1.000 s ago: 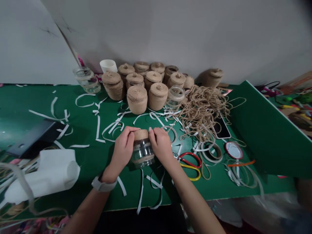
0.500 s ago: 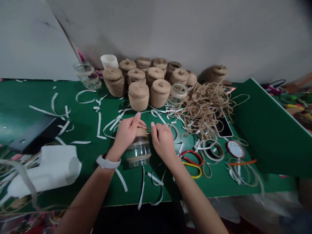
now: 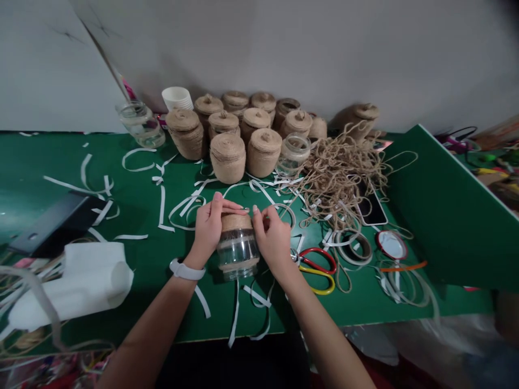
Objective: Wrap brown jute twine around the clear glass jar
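Note:
A clear glass jar (image 3: 238,249) with jute twine wound round its neck and base stands on the green table (image 3: 141,259). My left hand (image 3: 211,227) wraps round the jar's left side, fingers curled over the twine-covered top. Pressed against the jar's right side, my right hand (image 3: 272,237) pinches at the twine near the neck. A white watch (image 3: 186,269) sits on my left wrist.
Several twine-covered jars (image 3: 228,156) stand at the back with two bare glass jars (image 3: 140,124) and a white cup (image 3: 177,98). A tangle of jute twine (image 3: 340,173) covers a phone (image 3: 371,208). Scissors (image 3: 318,267), tape rings, white paper strips and a white roll (image 3: 81,283) lie around.
My left hand has slid from over the jar's top to its left side. The right hand has closed in on the neck again. The view has shifted slightly.

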`<action>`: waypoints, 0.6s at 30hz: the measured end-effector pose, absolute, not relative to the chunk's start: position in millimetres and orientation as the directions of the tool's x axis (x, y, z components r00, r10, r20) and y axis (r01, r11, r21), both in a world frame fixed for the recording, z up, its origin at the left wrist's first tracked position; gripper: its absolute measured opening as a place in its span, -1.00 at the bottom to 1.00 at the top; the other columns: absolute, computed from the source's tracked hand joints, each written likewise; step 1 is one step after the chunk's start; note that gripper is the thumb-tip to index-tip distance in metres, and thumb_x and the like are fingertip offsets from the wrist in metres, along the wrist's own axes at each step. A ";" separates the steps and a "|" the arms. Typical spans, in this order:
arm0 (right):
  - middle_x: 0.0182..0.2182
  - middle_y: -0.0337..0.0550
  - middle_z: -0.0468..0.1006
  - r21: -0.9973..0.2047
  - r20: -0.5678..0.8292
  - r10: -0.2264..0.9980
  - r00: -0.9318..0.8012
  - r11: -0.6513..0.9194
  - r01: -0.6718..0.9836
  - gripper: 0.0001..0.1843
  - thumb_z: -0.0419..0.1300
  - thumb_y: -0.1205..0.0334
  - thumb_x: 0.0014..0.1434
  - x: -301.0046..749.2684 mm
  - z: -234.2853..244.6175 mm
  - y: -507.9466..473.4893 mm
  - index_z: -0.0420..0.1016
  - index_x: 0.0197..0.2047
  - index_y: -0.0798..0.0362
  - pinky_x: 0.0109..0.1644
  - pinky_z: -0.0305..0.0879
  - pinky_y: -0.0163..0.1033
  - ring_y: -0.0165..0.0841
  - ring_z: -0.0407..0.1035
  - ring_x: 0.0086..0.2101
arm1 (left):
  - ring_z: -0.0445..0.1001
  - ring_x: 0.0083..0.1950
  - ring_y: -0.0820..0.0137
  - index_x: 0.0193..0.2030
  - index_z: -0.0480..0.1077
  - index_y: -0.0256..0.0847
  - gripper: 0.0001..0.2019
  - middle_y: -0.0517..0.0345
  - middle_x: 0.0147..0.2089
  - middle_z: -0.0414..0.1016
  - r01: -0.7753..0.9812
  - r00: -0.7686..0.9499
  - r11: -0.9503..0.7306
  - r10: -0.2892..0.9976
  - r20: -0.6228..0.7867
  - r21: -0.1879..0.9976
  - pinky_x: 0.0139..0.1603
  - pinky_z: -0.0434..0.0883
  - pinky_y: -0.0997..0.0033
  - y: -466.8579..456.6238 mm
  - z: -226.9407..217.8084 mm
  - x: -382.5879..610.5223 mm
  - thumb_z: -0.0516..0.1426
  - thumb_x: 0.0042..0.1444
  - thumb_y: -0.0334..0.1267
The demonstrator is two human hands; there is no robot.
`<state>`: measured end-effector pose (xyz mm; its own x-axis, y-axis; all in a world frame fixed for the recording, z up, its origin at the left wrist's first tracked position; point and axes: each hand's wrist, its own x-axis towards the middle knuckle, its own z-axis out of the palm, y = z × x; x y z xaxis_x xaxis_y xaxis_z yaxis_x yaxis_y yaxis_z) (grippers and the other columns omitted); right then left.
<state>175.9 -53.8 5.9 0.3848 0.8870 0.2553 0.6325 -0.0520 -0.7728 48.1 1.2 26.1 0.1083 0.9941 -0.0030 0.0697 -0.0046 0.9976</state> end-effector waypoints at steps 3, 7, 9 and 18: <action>-0.60 -0.39 0.33 -0.809 0.273 0.875 0.400 -0.017 0.588 -0.71 0.04 0.02 0.32 176.3 7.2 -57.3 0.21 -0.37 -0.01 -0.55 0.02 -0.40 -0.52 0.22 -0.68 | 0.65 -0.33 0.32 -0.46 0.55 -0.22 -0.46 0.07 -0.45 0.65 0.079 0.137 -0.019 0.991 0.008 0.997 -0.18 0.55 0.38 2.7 24.2 45.4 -0.02 0.32 0.09; -0.65 -0.44 0.27 -0.789 0.328 0.859 0.393 0.020 0.614 -0.73 0.06 0.07 0.31 179.3 8.4 -63.5 0.18 -0.39 -0.02 -0.58 0.00 -0.41 -0.53 0.17 -0.71 | 0.65 -0.32 0.30 -0.45 0.55 -0.24 -0.45 0.03 -0.43 0.66 0.068 0.152 -0.022 0.988 0.011 0.997 -0.18 0.56 0.37 2.4 25.3 46.9 -0.03 0.32 0.11; -0.67 -0.46 0.23 -0.775 0.362 0.847 0.389 0.041 0.631 -0.73 0.06 0.10 0.31 180.4 9.4 -65.2 0.17 -0.41 -0.02 -0.59 -0.01 -0.42 -0.55 0.15 -0.73 | 0.65 -0.32 0.30 -0.44 0.55 -0.24 -0.45 0.02 -0.43 0.66 0.063 0.167 -0.025 0.986 0.015 0.998 -0.18 0.56 0.37 2.0 26.4 48.1 -0.03 0.32 0.11; -0.70 -0.51 0.20 -0.708 0.526 0.775 0.350 0.171 0.685 -0.70 0.11 0.16 0.31 179.4 26.4 -68.9 0.16 -0.44 0.00 -0.62 -0.04 -0.49 -0.62 0.11 -0.75 | 0.66 -0.32 0.30 -0.45 0.54 -0.21 -0.46 0.05 -0.44 0.66 0.028 0.143 -0.005 0.990 0.001 1.000 -0.19 0.56 0.37 1.9 24.4 46.3 -0.01 0.30 0.13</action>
<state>179.4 -68.9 26.4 0.3501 0.7751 0.5260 0.6851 0.1711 -0.7080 46.3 1.9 24.4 0.1429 0.9897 0.0006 0.0280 -0.0047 0.9996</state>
